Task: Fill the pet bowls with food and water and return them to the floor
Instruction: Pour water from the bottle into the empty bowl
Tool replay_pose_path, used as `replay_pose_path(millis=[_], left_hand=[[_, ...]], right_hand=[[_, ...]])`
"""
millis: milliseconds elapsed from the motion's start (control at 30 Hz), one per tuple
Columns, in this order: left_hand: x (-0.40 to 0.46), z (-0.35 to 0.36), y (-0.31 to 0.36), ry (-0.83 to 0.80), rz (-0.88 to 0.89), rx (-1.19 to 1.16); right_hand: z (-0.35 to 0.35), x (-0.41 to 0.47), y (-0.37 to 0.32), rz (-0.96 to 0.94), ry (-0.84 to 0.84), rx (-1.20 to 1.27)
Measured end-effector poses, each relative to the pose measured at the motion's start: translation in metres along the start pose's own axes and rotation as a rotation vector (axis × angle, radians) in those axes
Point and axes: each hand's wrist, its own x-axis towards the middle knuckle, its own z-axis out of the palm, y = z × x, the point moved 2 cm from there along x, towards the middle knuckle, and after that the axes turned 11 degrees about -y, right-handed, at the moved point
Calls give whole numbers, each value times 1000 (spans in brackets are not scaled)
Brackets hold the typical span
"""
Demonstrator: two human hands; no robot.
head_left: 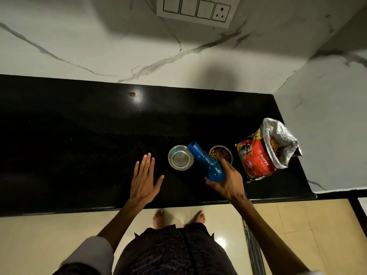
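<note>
head view: right hand is wrapped around the base of a blue bottle, fingers curled on it, and the bottle is tipped with its open neck over the near rim of the steel water bowl. left hand hovers or rests flat, fingers straight and spread, holding nothing, on the black counter just left of that bowl. the water bowl looks to hold some clear water already, though how full it is cannot be told from here. the second steel bowl, with kibble in it, stands just right of the bottle, partly hidden behind it. an open bag of puppy food stands near the counter's right end, its top gaping and kibble showing.

risks, as a judgement: the neck sits near the bowl's edge rather than its middle, so a steeper tilt could send water onto the counter or across into the kibble. the light bowl is not steadied by the free hand, so a knock from the neck might push it. a bowl filled high could slop when carried down to the floor. the right forearm passes near the bag, and an elbow swing could tip it and spill food. a wet floor under bare feet would be slippery.
</note>
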Motion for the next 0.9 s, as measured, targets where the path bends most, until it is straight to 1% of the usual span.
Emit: replay_pose_path(millis=[267,667,900], left_hand=[[-3,7,-2,-14,2,48],[-2,8,-2,-42,-39,94],[-2,7,-1,-24,-25,62]], right_hand=[[3,1,7,18,-26,-100],[12,0,13,75,5,-124],[18,1,13,83,-19,-192]])
